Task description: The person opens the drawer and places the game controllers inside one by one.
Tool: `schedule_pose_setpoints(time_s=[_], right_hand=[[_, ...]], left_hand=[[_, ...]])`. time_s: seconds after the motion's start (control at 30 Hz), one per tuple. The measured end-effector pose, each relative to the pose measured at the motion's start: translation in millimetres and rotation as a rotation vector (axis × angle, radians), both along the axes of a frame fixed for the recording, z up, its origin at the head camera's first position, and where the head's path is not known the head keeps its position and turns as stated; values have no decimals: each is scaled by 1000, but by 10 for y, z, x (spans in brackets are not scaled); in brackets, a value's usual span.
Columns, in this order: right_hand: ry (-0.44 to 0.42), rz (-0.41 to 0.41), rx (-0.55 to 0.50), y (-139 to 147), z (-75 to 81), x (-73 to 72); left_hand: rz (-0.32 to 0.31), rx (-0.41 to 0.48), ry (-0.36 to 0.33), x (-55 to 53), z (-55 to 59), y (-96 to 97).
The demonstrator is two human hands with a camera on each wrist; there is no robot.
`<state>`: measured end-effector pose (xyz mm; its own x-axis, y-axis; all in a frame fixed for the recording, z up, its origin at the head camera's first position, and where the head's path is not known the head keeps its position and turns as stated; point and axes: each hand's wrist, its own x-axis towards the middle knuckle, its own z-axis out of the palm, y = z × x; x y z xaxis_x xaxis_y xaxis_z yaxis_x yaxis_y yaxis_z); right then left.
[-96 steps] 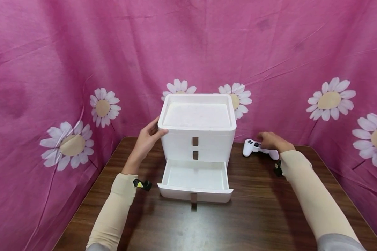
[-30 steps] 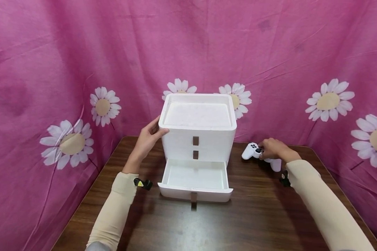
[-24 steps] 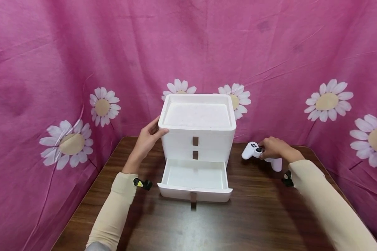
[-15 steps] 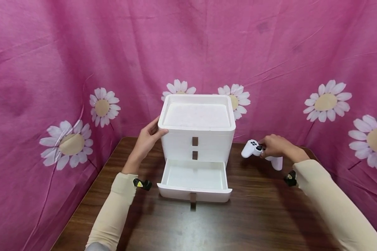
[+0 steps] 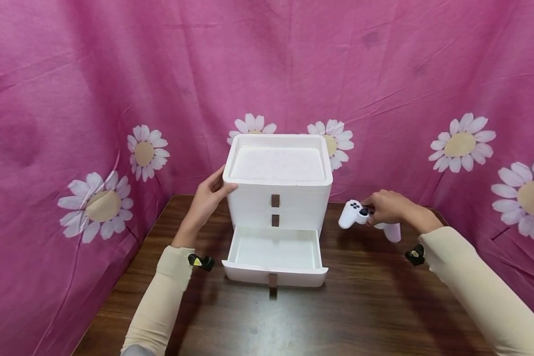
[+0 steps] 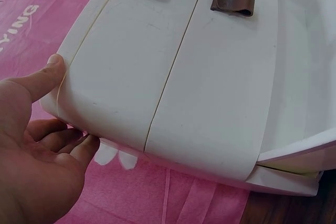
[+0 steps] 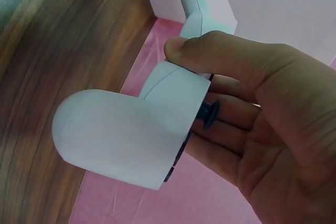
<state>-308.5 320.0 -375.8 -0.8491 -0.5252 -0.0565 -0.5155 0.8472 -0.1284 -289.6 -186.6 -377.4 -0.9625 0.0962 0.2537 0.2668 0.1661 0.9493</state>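
A white drawer unit with brown pull tabs stands in the middle of the table, its bottom drawer pulled out. My left hand grips the unit's upper left corner. In the left wrist view, the thumb lies on the front of the unit while the other fingers bend against its side. To the right of the unit, my right hand holds a white game controller by its middle, partly covering it. The right wrist view shows the controller pinched between thumb and fingers, tilted, one black thumbstick visible.
The brown wooden table has a pink cloth with daisies behind it and at both sides. A recessed tray forms the top of the unit. The open drawer sticks out toward me.
My right hand came down onto the controller and took hold of it. The controller has turned and tilted, shifting slightly leftward. My left hand and the drawer unit stay as they were.
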Motion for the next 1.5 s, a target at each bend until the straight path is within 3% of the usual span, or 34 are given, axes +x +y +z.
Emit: schedule_pose_setpoints(time_s=[0.63, 1.5], right_hand=[[14, 84, 11, -332, 207, 296], [49, 221, -8, -625, 401, 507]], left_hand=[[0, 2, -3, -8, -10, -9], [-2, 6, -8, -11, 1, 4]])
